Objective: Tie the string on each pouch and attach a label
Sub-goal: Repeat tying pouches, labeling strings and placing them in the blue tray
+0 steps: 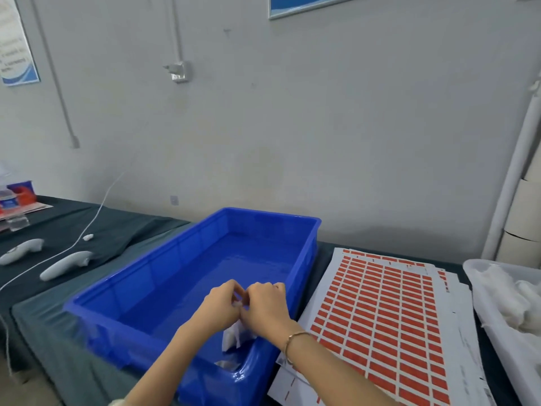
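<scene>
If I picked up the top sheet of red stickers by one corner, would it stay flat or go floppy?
Probably floppy: the sheet of red stickers looks thin like paper, so it would likely droop. It seems light. It lies on a loose, uneven stack, so the sheets beneath may slide.

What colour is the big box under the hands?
The box is bright blue, clear in the head view.

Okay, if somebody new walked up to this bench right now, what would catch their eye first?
The big blue bin at the centre of the table, with the left hand and right hand meeting over its near end, pinching the top of a small white pouch. Right of it lies a stack of red label sheets.
</scene>
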{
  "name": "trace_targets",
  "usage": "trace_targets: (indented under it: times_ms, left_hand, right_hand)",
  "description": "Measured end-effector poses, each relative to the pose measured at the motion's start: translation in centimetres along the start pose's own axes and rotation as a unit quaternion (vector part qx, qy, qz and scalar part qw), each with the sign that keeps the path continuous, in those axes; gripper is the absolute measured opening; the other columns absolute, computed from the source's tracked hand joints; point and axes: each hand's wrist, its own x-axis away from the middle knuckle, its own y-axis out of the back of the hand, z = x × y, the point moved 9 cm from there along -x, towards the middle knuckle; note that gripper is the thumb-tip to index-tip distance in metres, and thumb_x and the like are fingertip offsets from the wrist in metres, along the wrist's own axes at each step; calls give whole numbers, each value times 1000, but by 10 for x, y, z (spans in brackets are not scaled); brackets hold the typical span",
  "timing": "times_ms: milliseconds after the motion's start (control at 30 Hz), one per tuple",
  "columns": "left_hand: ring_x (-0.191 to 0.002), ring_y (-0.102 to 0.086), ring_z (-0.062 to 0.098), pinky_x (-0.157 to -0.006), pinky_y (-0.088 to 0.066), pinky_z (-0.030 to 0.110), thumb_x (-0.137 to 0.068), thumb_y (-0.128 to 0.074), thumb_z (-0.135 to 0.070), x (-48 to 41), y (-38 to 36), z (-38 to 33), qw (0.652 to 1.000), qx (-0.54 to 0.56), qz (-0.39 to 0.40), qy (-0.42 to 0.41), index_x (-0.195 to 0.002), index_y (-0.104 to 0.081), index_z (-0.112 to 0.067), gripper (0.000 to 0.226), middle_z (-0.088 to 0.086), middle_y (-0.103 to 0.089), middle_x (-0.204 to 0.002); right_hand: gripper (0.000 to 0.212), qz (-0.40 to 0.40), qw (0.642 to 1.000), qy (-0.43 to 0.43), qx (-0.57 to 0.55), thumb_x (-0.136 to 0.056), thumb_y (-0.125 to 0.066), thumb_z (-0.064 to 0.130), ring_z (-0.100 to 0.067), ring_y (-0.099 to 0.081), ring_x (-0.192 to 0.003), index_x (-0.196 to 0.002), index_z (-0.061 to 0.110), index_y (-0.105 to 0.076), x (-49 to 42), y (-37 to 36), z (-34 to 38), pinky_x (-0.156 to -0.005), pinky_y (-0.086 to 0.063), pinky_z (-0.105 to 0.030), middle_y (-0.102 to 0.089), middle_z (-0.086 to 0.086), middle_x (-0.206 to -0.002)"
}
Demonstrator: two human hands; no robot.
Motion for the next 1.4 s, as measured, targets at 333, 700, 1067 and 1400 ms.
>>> trace_targets:
  times_ms: [333, 700, 1067, 1400]
  left_hand:
    - [-85, -64, 0, -71, -52, 15, -87, -62, -8, 44, 5, -150, 944, 237, -123, -195, -96, -64, -29, 22, -11, -69, -89]
    - [-74, -62, 0, -69, -51, 13, -89, -60, -14, 53, -151, -378, 891, 264, 80, -360, -100, -70, -17, 15, -9, -68, -90]
    - [-113, -55, 29, -94, -44, 34, -88, -56, -3, 86, -266, -454, 871, 72, 231, -428, -125, -57, -4, 37, 13, -59, -126]
    - [-79, -52, 31, -65, -37, 33, -88, -51, -4, 97, -294, -460, 869, -75, 207, -443, -57, -43, -8, 32, 6, -43, -59]
  right_hand:
    - [34, -197, 949, -15, -244, -82, -70, 26, 0, -62, -87, -113, 31, -57, 95, 120, -77, -73, -50, -10, -62, 23, -93]
    - [16, -318, 903, -268, -105, -82, -72, 15, 1, -66, -72, -96, 22, -74, 269, 249, -288, -67, -52, -14, -71, 16, -84]
    - [38, -13, 900, -434, 24, -80, -72, 36, -10, -57, -94, -112, 18, -63, 323, 214, -391, -77, -47, -21, -61, 6, -104]
    - [18, -90, 892, -431, 103, -88, -58, 23, -13, -63, -77, -82, 26, -74, 325, 209, -388, -64, -53, -29, -71, 5, -84]
